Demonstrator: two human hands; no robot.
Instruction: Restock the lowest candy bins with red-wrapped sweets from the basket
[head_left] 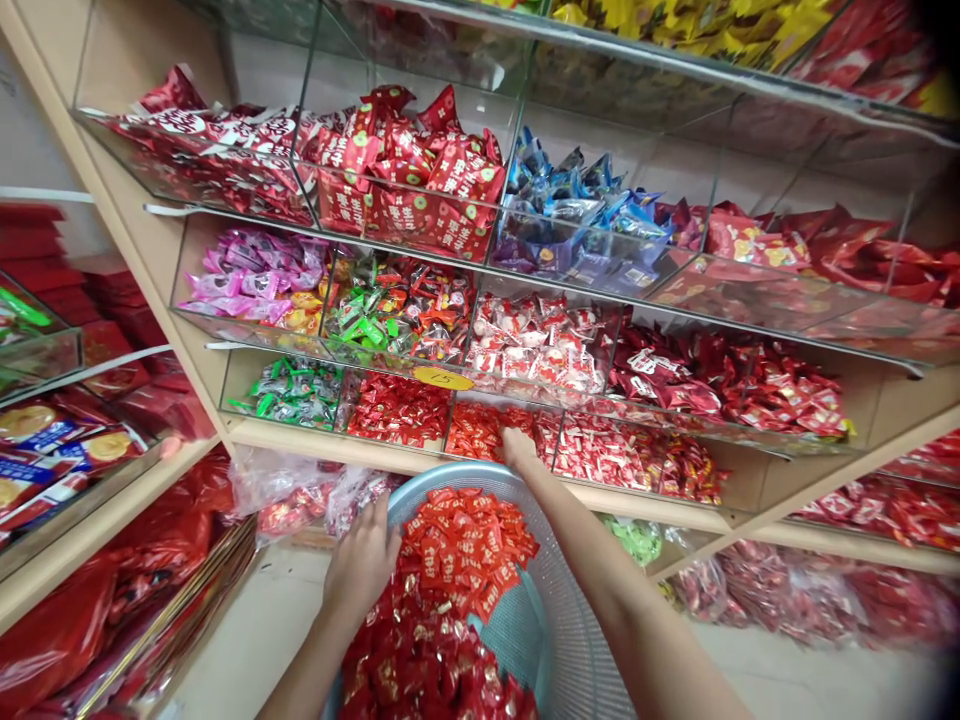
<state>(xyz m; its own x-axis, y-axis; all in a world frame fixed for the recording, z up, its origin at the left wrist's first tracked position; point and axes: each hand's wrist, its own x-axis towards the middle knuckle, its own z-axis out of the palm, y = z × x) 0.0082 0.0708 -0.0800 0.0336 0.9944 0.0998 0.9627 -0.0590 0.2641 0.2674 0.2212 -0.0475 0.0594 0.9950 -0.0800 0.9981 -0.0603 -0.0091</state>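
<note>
A blue-grey plastic mesh basket (551,540) is in front of me, with orange-red wrapped candies (469,545) at its far side and dark red wrapped candies (427,660) nearer to me. My left hand (361,560) holds the basket's left rim, its fingers over the edge. My right hand (518,447) reaches across the basket to a bottom-row bin holding similar orange-red wrapped candies (480,430). Its fingers are small and mostly hidden at the bin, so I cannot make out anything in them.
Wooden shelving (315,446) carries rows of clear bins with wrapped sweets. A yellow oval label (444,378) is stuck on one bin's front. Bagged candies (296,505) lie below the lowest shelf. Red packages (67,620) are stacked at left, beside the pale floor (247,620).
</note>
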